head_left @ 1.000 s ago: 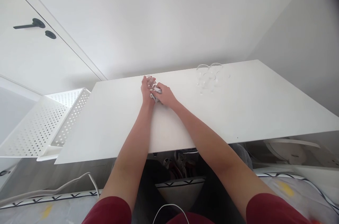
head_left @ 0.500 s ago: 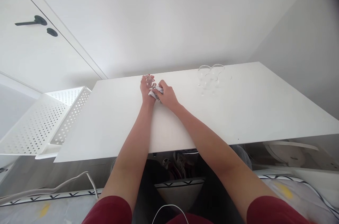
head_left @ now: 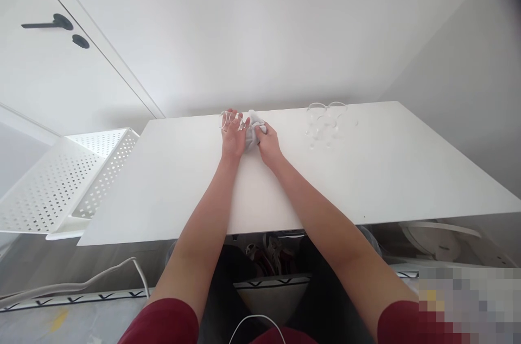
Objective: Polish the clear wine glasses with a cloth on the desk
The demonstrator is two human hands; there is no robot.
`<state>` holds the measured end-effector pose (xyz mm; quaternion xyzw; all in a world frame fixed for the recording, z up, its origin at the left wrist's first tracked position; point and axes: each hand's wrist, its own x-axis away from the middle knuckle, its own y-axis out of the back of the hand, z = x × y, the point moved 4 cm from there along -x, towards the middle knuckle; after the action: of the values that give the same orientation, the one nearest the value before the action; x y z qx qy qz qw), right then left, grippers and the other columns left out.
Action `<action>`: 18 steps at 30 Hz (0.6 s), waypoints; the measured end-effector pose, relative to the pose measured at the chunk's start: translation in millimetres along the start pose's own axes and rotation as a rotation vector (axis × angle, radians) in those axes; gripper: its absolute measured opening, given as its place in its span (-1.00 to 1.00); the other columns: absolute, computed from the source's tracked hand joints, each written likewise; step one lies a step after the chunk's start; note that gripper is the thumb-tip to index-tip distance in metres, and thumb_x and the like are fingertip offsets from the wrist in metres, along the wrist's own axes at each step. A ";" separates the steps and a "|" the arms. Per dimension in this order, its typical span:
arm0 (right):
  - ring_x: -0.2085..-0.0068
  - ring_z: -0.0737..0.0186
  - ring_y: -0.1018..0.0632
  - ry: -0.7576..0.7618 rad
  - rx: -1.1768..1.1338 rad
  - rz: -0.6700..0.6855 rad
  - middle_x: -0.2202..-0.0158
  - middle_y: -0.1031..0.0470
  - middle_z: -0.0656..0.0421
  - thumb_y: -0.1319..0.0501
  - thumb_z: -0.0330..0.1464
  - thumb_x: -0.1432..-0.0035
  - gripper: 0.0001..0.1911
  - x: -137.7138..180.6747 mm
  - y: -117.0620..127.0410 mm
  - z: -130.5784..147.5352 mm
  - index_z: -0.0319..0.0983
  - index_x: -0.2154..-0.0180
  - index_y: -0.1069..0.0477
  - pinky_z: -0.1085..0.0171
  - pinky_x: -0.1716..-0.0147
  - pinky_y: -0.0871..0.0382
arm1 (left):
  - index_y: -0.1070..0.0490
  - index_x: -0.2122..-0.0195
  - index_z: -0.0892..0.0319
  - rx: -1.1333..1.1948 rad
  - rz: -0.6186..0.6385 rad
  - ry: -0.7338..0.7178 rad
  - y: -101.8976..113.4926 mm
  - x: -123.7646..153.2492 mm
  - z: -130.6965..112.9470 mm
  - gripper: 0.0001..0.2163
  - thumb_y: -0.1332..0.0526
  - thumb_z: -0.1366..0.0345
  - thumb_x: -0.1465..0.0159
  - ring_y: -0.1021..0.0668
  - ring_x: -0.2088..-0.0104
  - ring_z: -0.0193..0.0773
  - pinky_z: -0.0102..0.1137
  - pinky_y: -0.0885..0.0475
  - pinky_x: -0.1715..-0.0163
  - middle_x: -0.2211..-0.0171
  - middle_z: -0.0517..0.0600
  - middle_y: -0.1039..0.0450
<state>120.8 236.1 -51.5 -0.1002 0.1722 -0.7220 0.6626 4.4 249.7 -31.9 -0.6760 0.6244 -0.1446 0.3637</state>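
My left hand (head_left: 233,139) is wrapped round a small clear glass (head_left: 228,119) that stands near the far edge of the white table (head_left: 171,181). Close beside it, my right hand (head_left: 266,142) grips a crumpled light grey cloth (head_left: 253,129) that presses against the glass. The two hands touch each other over the table's far middle. Further right, a few more clear glasses (head_left: 325,119) stand grouped together near the far edge.
A white perforated metal rack (head_left: 61,181) stands left of the table. Behind it is a white door with a black handle (head_left: 49,24). White cables (head_left: 81,281) run along the floor below. Shoes (head_left: 271,249) lie under the table's near edge.
Both hands have shifted a little to the right and further away with the glass. The cloth now shows more, bunched between the hands.
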 end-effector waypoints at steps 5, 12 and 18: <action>0.10 0.15 -0.55 0.142 0.232 -0.242 0.12 -0.59 0.12 -0.30 -0.16 -0.11 -0.60 2.3 15.6 8.1 -0.19 0.04 -0.53 0.16 0.01 -0.44 | -0.46 0.10 0.00 0.028 0.011 0.045 -3.1 1.8 0.9 -0.53 -0.58 0.14 -0.02 -0.51 -0.19 -0.11 -0.07 -0.44 -0.24 -0.20 0.02 -0.39; 0.21 0.23 -0.52 -0.084 -0.004 -0.005 0.23 -0.53 0.15 -0.27 -0.11 -0.17 -0.70 1.2 1.8 6.7 -0.17 0.18 -0.44 0.25 0.19 -0.45 | -0.46 0.16 0.02 0.101 -0.067 0.045 -9.9 9.0 -7.5 -0.63 -0.54 0.31 -0.06 -0.58 -0.01 -0.26 -0.12 -0.47 -0.19 -0.06 -0.01 -0.44; 0.31 0.25 -0.42 -0.084 0.307 -0.072 0.42 -0.41 0.23 -0.32 -0.18 -0.08 -0.76 6.4 7.4 6.6 -0.19 0.43 -0.38 0.29 0.30 -0.34 | -0.43 0.20 0.03 0.140 -0.124 -0.033 -8.3 6.7 -14.1 -0.64 -0.52 0.37 -0.05 -0.58 0.01 -0.35 -0.19 -0.44 -0.21 -0.06 -0.05 -0.43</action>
<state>129.5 228.5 -48.8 -0.0338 0.0284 -0.7584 0.6503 2.6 238.5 -18.2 -0.6885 0.5637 -0.1987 0.4108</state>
